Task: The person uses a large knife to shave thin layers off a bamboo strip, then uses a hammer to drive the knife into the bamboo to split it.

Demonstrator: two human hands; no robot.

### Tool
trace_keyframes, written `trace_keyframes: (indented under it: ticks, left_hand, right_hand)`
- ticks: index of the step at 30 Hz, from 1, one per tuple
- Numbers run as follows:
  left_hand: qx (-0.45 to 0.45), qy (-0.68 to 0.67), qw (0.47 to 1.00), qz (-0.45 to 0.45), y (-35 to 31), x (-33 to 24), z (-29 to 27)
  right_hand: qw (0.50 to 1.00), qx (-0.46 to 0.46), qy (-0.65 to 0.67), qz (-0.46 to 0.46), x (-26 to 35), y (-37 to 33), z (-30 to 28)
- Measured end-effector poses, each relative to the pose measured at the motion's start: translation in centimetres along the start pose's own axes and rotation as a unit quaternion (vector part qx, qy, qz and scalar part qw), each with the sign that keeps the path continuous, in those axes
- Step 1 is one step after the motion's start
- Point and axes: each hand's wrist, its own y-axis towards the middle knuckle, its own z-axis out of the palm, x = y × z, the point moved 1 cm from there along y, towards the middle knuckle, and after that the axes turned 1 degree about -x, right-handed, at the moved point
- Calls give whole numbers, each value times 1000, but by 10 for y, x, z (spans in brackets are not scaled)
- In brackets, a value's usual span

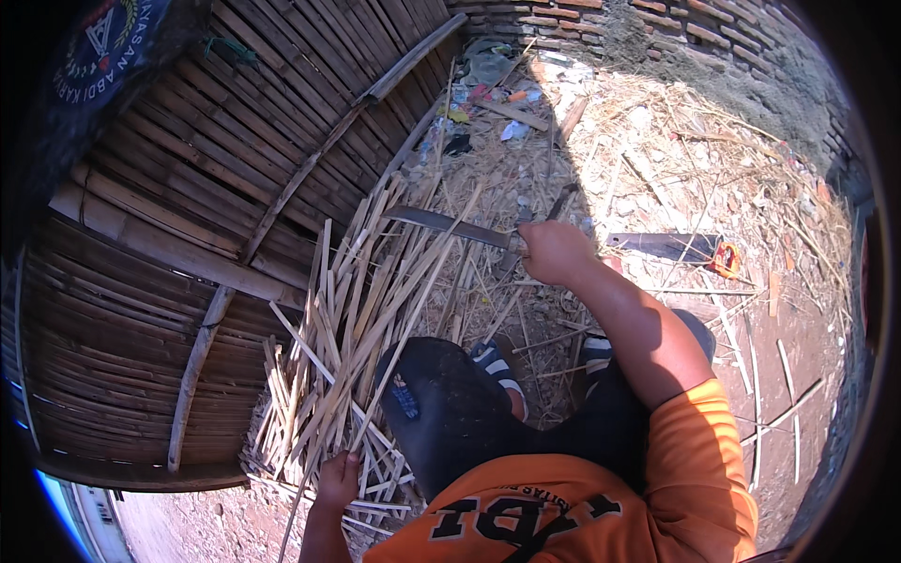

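Observation:
My right hand (556, 251) is closed round the handle of a machete (452, 226), whose long flat blade points left. The blade lies across the upper part of a thin bamboo strip (414, 319); I cannot tell if they touch. Low at the left, my left hand (338, 481) grips that strip near its lower end. The strip slants up and away to the right, past my left knee. Beneath and beside it is a big loose pile of pale split bamboo strips (328, 314).
A handsaw (664, 247) with an orange handle lies on the ground at the right. On the left stands a bamboo slat wall (253, 131). Shavings and litter (511, 108) reach back to a brick wall (563, 21). Several loose sticks (793, 403) lie at the right.

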Motion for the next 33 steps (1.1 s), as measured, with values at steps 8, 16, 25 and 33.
trace_keyframes:
  ticks: [8, 16, 25, 33]
  left_hand:
    - [39, -67, 997, -4, 5, 5, 6]
    - [86, -135, 984, -77, 2, 1, -1]
    - [90, -131, 985, -66, 4, -7, -3]
    - [53, -134, 989, -45, -2, 0, 35]
  right_hand:
    - [998, 24, 51, -17, 25, -21, -2]
    - [996, 58, -30, -57, 15, -12, -13]
    - [872, -274, 221, 341, -171, -1, -40]
    - [977, -119, 149, 99, -81, -29, -69]
